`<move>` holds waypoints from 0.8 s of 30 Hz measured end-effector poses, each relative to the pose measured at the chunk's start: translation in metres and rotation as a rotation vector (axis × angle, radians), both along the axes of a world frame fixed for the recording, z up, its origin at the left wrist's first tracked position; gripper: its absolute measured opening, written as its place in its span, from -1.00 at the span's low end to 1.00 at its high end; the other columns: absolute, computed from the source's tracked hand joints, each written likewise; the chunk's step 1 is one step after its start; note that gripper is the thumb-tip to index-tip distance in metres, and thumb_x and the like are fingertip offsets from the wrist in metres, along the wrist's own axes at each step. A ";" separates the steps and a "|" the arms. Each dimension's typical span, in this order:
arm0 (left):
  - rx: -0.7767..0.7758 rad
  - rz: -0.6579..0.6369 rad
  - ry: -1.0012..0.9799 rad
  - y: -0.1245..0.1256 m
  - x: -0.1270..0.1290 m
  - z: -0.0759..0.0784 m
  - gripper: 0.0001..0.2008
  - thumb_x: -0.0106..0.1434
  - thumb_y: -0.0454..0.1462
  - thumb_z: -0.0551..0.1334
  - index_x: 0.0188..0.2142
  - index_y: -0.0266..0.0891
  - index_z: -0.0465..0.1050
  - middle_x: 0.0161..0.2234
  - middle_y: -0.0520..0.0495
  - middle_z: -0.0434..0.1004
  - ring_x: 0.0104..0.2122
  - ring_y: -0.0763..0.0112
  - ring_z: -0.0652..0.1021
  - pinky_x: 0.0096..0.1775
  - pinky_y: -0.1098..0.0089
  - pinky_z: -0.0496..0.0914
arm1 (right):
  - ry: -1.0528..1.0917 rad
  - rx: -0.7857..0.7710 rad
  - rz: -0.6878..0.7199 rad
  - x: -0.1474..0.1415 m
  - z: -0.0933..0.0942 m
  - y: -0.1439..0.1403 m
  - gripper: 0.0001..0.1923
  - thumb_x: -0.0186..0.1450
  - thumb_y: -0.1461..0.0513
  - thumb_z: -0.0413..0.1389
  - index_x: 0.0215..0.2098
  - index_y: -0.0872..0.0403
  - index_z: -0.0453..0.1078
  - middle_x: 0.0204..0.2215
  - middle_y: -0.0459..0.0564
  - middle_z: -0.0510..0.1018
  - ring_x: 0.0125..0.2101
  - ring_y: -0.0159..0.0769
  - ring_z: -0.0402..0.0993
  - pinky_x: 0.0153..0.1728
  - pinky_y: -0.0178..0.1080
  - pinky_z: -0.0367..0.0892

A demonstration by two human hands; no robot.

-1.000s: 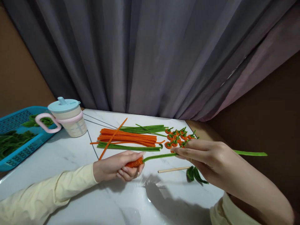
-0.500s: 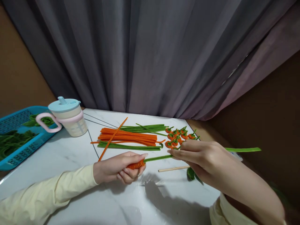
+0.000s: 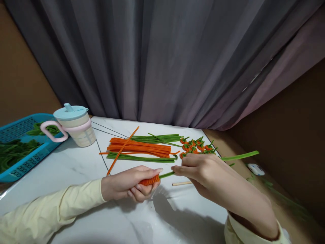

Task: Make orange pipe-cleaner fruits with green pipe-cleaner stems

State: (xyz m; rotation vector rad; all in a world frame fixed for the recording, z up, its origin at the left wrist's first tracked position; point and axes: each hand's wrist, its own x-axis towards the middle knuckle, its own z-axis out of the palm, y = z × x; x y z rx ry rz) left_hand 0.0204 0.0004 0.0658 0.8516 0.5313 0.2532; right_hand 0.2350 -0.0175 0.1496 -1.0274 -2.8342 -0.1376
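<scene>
Below centre, your left grip [image 3: 134,182] clasped the orange coil [image 3: 150,180], likely steadying it while your right grip [image 3: 200,169] pinched a green pipe cleaner [image 3: 166,175].

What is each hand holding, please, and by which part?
The left hand grips the orange coil around its body; the right hand pinches the green stem with its fingertips, close to the coil.

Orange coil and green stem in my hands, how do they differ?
The coil is orange, the stem green. The coil is thick and ringed; the stem is thin, without rings. The left hand grips the coil, while the right hand pinches the stem. Both are held, and they meet at the coil's right end.
</scene>
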 end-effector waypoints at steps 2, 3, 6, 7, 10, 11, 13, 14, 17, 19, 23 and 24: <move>0.002 0.002 0.001 0.000 0.000 0.000 -0.56 0.27 0.01 0.09 -0.59 -0.26 0.21 -0.80 0.24 -0.12 -0.80 0.67 -0.11 -0.76 0.58 -0.23 | -0.040 -0.059 0.005 -0.005 -0.002 0.001 -0.67 0.12 0.53 0.02 -0.36 0.04 0.48 -0.59 -0.13 0.39 -0.57 -0.44 0.26 -0.57 -0.33 -0.04; 0.001 0.001 0.002 0.000 0.000 0.001 -0.56 0.27 0.01 0.09 -0.58 -0.26 0.21 -0.79 0.24 -0.12 -0.80 0.67 -0.11 -0.76 0.58 -0.23 | -0.056 -0.079 0.006 -0.008 -0.003 0.002 -0.68 0.13 0.52 0.02 -0.36 0.05 0.47 -0.58 -0.13 0.39 -0.56 -0.43 0.25 -0.57 -0.32 -0.06; -0.018 -0.015 0.028 -0.001 0.000 0.004 -0.57 0.27 0.03 0.07 -0.54 -0.26 0.22 -0.77 0.23 -0.08 -0.79 0.66 -0.09 -0.76 0.57 -0.19 | -0.067 -0.118 0.027 -0.014 -0.005 0.005 -0.69 0.15 0.51 0.03 -0.34 0.04 0.47 -0.57 -0.14 0.40 -0.55 -0.43 0.25 -0.57 -0.33 -0.06; -0.029 -0.028 0.048 -0.002 -0.001 0.006 -0.57 0.27 0.03 0.06 -0.52 -0.25 0.24 -0.76 0.22 -0.05 -0.79 0.65 -0.06 -0.76 0.57 -0.15 | -0.061 -0.131 0.037 -0.014 -0.006 0.007 -0.70 0.16 0.51 0.03 -0.33 0.05 0.47 -0.56 -0.13 0.41 -0.54 -0.44 0.27 -0.56 -0.33 -0.04; -0.036 -0.053 0.116 -0.002 -0.003 0.012 -0.58 0.24 0.07 0.07 -0.47 -0.24 0.25 -0.73 0.22 -0.03 -0.78 0.65 -0.07 -0.76 0.57 -0.17 | -0.034 -0.159 0.046 -0.010 -0.007 0.011 -0.70 0.19 0.50 0.00 -0.33 0.06 0.47 -0.51 -0.10 0.45 -0.50 -0.43 0.33 -0.51 -0.37 0.05; -0.036 -0.051 0.131 -0.002 -0.003 0.013 -0.58 0.23 0.08 0.08 -0.47 -0.23 0.24 -0.72 0.22 -0.04 -0.77 0.66 -0.09 -0.76 0.57 -0.20 | -0.022 -0.162 0.042 -0.007 -0.006 0.013 -0.70 0.20 0.50 -0.01 -0.32 0.07 0.47 -0.50 -0.08 0.47 -0.49 -0.43 0.35 -0.50 -0.37 0.07; -0.032 -0.035 0.135 -0.002 -0.003 0.015 -0.57 0.21 0.09 0.10 -0.49 -0.23 0.22 -0.71 0.23 -0.06 -0.75 0.67 -0.12 -0.75 0.57 -0.25 | 0.003 -0.171 0.037 -0.002 -0.006 0.015 -0.69 0.21 0.50 -0.02 -0.30 0.08 0.47 -0.47 -0.06 0.49 -0.48 -0.42 0.37 -0.49 -0.38 0.11; -0.029 -0.027 0.126 -0.002 -0.003 0.016 -0.57 0.21 0.08 0.11 -0.50 -0.23 0.20 -0.71 0.23 -0.08 -0.75 0.67 -0.13 -0.74 0.56 -0.26 | 0.013 -0.176 0.036 0.000 -0.006 0.016 -0.68 0.20 0.50 -0.03 -0.31 0.08 0.48 -0.47 -0.05 0.49 -0.48 -0.42 0.38 -0.48 -0.38 0.12; -0.020 -0.027 0.097 -0.001 -0.002 0.015 -0.55 0.23 0.07 0.09 -0.55 -0.23 0.16 -0.72 0.22 -0.10 -0.75 0.66 -0.11 -0.74 0.54 -0.26 | 0.025 -0.192 0.036 0.001 -0.007 0.019 -0.66 0.18 0.52 -0.05 -0.35 0.09 0.48 -0.49 -0.05 0.50 -0.50 -0.41 0.38 -0.48 -0.38 0.14; -0.021 -0.033 0.091 -0.001 -0.002 0.014 -0.56 0.24 0.06 0.09 -0.55 -0.23 0.15 -0.72 0.22 -0.10 -0.75 0.65 -0.12 -0.74 0.54 -0.26 | 0.013 -0.208 0.044 -0.003 -0.009 0.021 -0.66 0.17 0.53 -0.06 -0.39 0.10 0.49 -0.52 -0.05 0.49 -0.51 -0.41 0.37 -0.49 -0.37 0.13; -0.028 -0.037 0.089 -0.001 -0.001 0.012 -0.57 0.26 0.05 0.07 -0.53 -0.22 0.16 -0.72 0.22 -0.11 -0.74 0.65 -0.13 -0.74 0.54 -0.27 | -0.031 -0.245 0.050 -0.012 -0.012 0.022 -0.66 0.16 0.54 -0.05 -0.40 0.10 0.48 -0.53 -0.06 0.48 -0.51 -0.41 0.36 -0.51 -0.36 0.09; -0.028 -0.038 0.085 -0.001 -0.001 0.011 -0.57 0.26 0.05 0.06 -0.54 -0.22 0.16 -0.72 0.22 -0.11 -0.75 0.65 -0.13 -0.74 0.54 -0.27 | -0.041 -0.250 0.052 -0.014 -0.013 0.021 -0.66 0.15 0.54 -0.05 -0.40 0.10 0.47 -0.53 -0.07 0.48 -0.51 -0.41 0.35 -0.51 -0.36 0.08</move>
